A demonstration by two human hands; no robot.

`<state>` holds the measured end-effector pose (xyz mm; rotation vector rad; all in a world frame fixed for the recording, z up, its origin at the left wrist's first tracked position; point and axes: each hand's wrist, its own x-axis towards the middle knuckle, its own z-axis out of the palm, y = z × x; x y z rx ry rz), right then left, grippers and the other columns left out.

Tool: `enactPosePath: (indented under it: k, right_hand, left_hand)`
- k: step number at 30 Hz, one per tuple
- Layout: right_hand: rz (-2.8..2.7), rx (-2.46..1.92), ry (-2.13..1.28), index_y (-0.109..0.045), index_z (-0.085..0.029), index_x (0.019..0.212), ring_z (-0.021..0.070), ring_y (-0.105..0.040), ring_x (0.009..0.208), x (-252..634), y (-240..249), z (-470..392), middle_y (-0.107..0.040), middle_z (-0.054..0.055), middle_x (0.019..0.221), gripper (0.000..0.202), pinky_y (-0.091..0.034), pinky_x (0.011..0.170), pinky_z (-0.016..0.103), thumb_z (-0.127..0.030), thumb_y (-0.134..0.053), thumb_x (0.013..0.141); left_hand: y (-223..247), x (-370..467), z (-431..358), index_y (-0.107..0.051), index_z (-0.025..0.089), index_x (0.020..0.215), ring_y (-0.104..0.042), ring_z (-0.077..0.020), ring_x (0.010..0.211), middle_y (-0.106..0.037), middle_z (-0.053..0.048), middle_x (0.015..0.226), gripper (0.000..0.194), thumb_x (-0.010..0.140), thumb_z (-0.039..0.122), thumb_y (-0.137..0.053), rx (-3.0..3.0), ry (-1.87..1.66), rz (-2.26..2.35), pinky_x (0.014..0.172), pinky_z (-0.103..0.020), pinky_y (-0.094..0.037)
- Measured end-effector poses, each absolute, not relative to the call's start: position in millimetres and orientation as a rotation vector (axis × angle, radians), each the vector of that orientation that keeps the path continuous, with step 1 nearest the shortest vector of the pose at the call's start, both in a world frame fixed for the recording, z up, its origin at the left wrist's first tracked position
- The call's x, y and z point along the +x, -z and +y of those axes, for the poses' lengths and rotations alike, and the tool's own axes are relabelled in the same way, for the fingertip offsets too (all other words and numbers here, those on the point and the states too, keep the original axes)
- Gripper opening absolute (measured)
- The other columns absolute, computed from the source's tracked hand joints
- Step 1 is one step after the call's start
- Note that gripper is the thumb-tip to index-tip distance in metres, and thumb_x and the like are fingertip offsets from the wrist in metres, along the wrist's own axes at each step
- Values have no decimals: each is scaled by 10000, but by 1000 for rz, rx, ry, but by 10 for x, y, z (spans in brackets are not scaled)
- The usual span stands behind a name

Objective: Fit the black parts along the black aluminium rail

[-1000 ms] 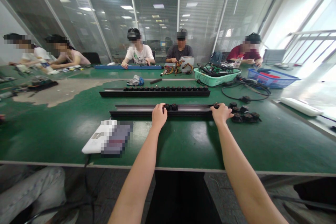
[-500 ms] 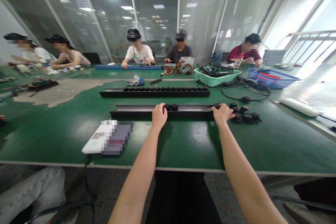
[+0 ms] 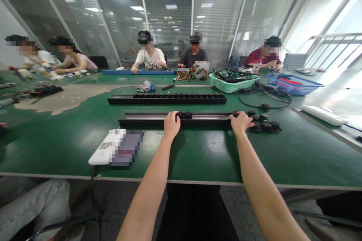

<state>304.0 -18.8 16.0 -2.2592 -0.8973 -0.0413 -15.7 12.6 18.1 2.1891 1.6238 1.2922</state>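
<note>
A long black rail (image 3: 149,122) with a pale inner channel lies lengthwise before me on the green table. My left hand (image 3: 172,123) is closed over its middle, the fingers beside two small black blocks (image 3: 184,115) seated in the channel. At the rail's right end my right hand (image 3: 241,121) pinches another black block (image 3: 234,113), which its fingers partly cover. Several loose black blocks (image 3: 266,126) rest on the table just right of that hand. Farther back, a second black rail (image 3: 166,101) carries a long row of similar blocks.
A white device (image 3: 103,150) and a dark blurred item (image 3: 124,156) lie front left. Behind the rails are a glove (image 3: 146,86), a green basket (image 3: 233,86) of cables and a blue basket (image 3: 296,88). A white power strip (image 3: 324,115) lies right. Several people sit opposite.
My right hand has shifted very slightly right, and the block in its fingers with it. My left hand and the rail stay in place.
</note>
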Motion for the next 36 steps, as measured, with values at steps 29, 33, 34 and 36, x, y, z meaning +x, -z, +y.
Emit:
enactPosePath:
  k: [29,33,34,36]
  right_hand:
    - [-884,-2218,87,-669,-171,1051,374,-442,1143,3174,-88,-189,-638,178,1109,266,-327,992,595,-329,-609,845]
    - [-858,-2204,92,-666,-178,1039,375,-423,1150,3206,-74,-183,-635,178,1114,261,-322,994,592,-340,-605,843]
    - [-855,-2208,90,-664,-173,1045,376,-422,1156,3219,-72,-180,-634,184,1126,267,-322,996,588,-335,-608,840]
    - [-844,-2223,83,-662,-158,1058,382,-425,1172,3249,-66,-173,-633,200,1156,282,-324,1003,583,-324,-620,835]
  left_hand:
    - [-179,-167,129,-652,208,1166,-658,-251,1075,-691,-105,1127,278,937,152,-504,2194,-1294,1613,999,-414,-527]
    - [-180,-167,127,-653,213,1166,-661,-253,1074,-692,-105,1127,281,934,149,-508,2187,-1301,1611,998,-417,-529]
    - [-183,-167,125,-653,213,1165,-661,-254,1075,-692,-106,1130,281,934,147,-508,2187,-1301,1608,999,-416,-529]
    - [-188,-166,123,-652,210,1165,-661,-254,1079,-691,-110,1136,280,935,142,-508,2188,-1298,1603,1003,-415,-527]
